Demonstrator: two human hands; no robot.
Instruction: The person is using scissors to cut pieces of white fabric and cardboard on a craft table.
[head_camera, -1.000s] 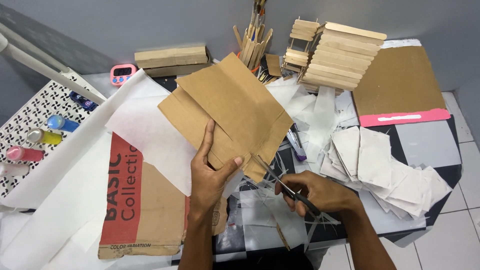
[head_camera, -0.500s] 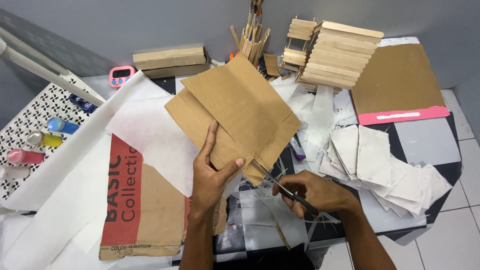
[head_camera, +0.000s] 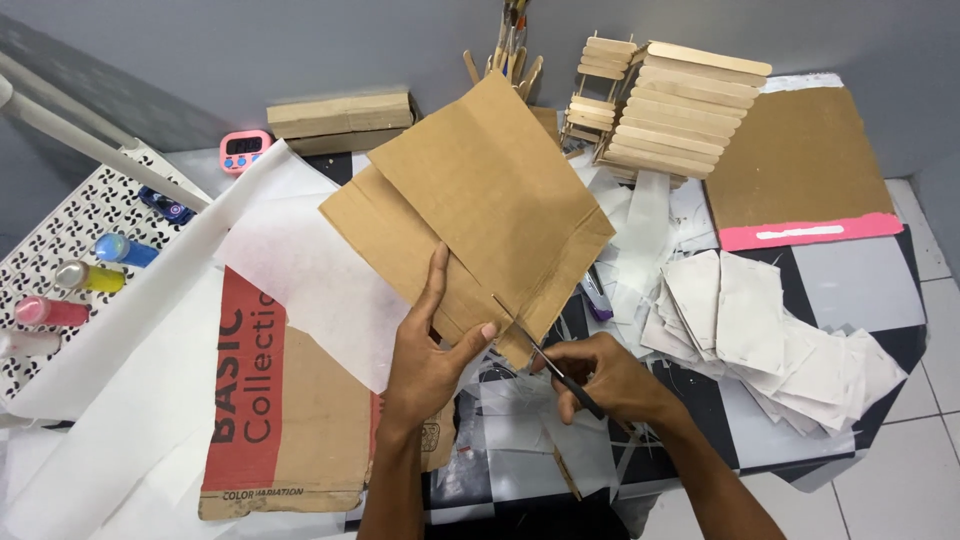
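Observation:
My left hand (head_camera: 432, 352) grips a folded brown cardboard sheet (head_camera: 475, 210) by its lower edge, thumb on top, holding it tilted above the table. My right hand (head_camera: 605, 378) is closed on a pair of black-handled scissors (head_camera: 545, 355). The blades point up and left and sit in a slit at the cardboard's lower edge, just right of my left thumb.
A large printed cardboard piece (head_camera: 275, 410) and white paper (head_camera: 140, 400) lie at left. Cut white paper squares (head_camera: 770, 330) pile at right. Popsicle-stick models (head_camera: 670, 115), a brown board with pink strip (head_camera: 800, 190), a pink timer (head_camera: 245, 150) and paint bottles (head_camera: 70, 290) ring the table.
The cardboard has shifted slightly up and right, and the scissors have advanced a little further into its lower edge. Both hands stay in nearly the same place.

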